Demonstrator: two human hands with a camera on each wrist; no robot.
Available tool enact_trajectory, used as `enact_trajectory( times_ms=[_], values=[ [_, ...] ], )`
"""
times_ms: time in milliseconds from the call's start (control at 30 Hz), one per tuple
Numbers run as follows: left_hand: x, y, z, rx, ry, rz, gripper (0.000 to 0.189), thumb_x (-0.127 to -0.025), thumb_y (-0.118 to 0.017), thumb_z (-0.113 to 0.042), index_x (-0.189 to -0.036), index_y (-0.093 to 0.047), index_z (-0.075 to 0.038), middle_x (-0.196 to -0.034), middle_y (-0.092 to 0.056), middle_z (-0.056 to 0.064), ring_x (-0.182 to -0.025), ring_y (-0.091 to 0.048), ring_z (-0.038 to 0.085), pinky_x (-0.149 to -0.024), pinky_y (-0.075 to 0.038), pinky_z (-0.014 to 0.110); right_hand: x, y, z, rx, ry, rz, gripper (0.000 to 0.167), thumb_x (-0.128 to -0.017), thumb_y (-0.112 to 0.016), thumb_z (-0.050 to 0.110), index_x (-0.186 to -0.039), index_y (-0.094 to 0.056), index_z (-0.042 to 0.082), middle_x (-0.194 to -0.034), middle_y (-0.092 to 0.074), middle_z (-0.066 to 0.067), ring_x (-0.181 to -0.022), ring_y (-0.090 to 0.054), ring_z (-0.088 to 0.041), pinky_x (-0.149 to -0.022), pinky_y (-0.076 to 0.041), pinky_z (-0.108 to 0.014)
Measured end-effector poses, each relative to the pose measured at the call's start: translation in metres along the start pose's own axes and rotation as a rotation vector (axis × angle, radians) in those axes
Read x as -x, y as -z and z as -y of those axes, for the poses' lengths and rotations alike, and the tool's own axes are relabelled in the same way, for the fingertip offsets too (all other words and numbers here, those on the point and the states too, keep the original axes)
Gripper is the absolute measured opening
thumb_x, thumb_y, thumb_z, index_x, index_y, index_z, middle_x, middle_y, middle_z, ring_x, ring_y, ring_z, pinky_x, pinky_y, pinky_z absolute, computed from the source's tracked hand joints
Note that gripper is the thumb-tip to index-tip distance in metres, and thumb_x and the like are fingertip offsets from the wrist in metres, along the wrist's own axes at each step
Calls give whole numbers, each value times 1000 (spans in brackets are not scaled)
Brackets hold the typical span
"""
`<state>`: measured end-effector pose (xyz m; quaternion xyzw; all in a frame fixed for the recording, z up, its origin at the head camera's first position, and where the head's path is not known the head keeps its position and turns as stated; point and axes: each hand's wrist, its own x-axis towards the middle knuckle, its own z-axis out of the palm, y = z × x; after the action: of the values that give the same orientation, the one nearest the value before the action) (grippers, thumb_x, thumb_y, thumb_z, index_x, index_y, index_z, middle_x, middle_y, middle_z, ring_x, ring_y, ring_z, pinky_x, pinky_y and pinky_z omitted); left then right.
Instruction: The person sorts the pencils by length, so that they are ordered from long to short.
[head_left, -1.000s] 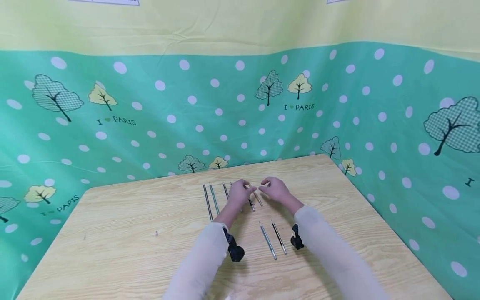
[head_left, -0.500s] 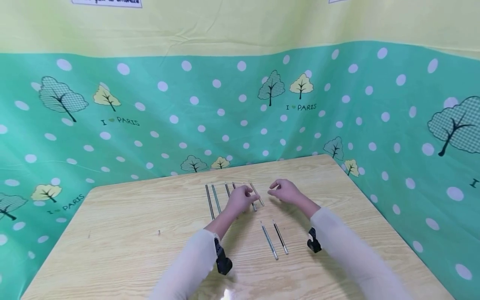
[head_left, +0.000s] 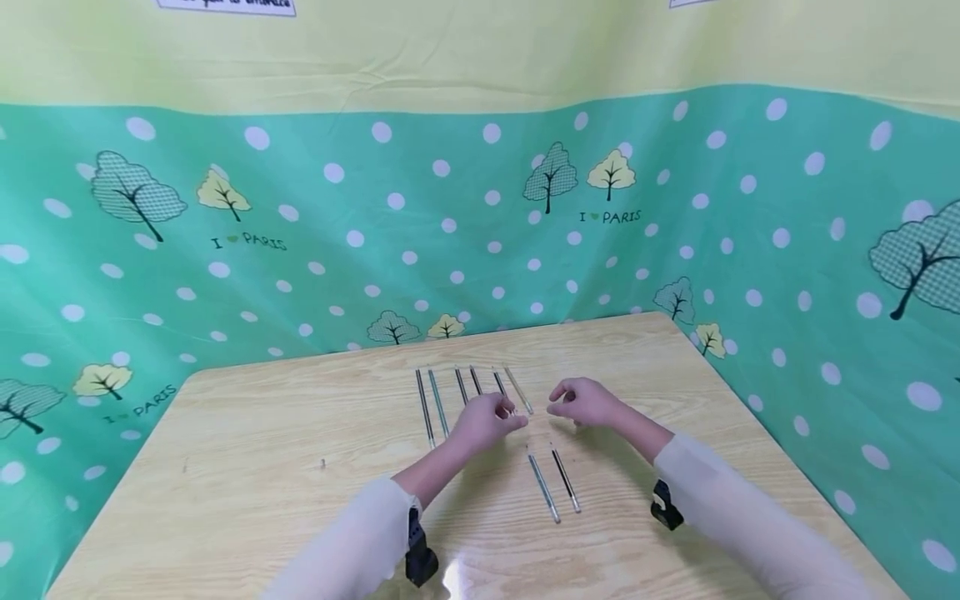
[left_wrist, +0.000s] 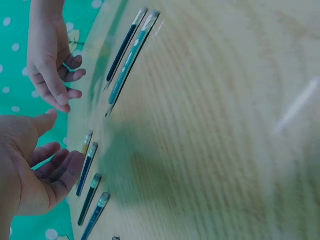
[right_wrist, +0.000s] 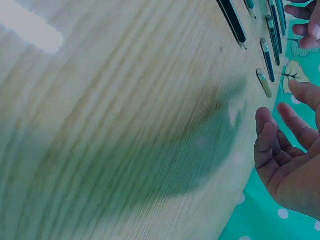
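Several pencils lie side by side in a row toward the back of the table: a black pencil (head_left: 424,407) and a teal pencil (head_left: 438,402) at the left, dark ones in the middle, and a tan pencil (head_left: 518,390) at the right end. Nearer lies a pair, a blue-green pencil (head_left: 543,487) and a black pencil (head_left: 566,481). My left hand (head_left: 483,421) hovers over the lower ends of the row, fingers loosely bent, holding nothing. To the right of the tan pencil, my right hand (head_left: 588,402) is raised over the table, also holding nothing, thumb apart from its fingers.
The wood-grain table (head_left: 247,483) reaches back to a green dotted curtain (head_left: 420,225), which also runs along the right side. A tiny object (head_left: 322,463) lies on the left part of the table. Each wrist wears a black camera (head_left: 420,550).
My right hand has moved right, away from the left hand and the tan pencil. My left hand has come slightly nearer, uncovering more of the row. The pencils keep their arrangement.
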<state>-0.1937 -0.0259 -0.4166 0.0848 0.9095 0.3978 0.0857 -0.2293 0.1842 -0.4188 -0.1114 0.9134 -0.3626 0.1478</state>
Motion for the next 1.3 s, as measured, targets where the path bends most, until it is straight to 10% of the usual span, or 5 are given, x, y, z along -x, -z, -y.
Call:
enact_trajectory(
  times_ms=[567,1300],
  values=[
    [40,-22,13,-85,-130,32,36,-78,-74,-30,-98,-65,-1,-91,-62,7,-82,-55,16,-71,-51,28,36,-6,-9,33,67,145,26,-84,-68,23,-102,-63,4,-76,-58,-2,-59,-55,-16,-53,-46,-24],
    [45,-50,8,-257,-138,-91,42,-74,-75,-44,-92,-67,-7,-80,-51,-1,-71,-43,11,-54,-37,20,44,-27,-9,18,117,158,29,-82,-70,19,-106,-62,3,-62,-53,2,-48,-47,-10,-44,-39,-20]
  ],
)
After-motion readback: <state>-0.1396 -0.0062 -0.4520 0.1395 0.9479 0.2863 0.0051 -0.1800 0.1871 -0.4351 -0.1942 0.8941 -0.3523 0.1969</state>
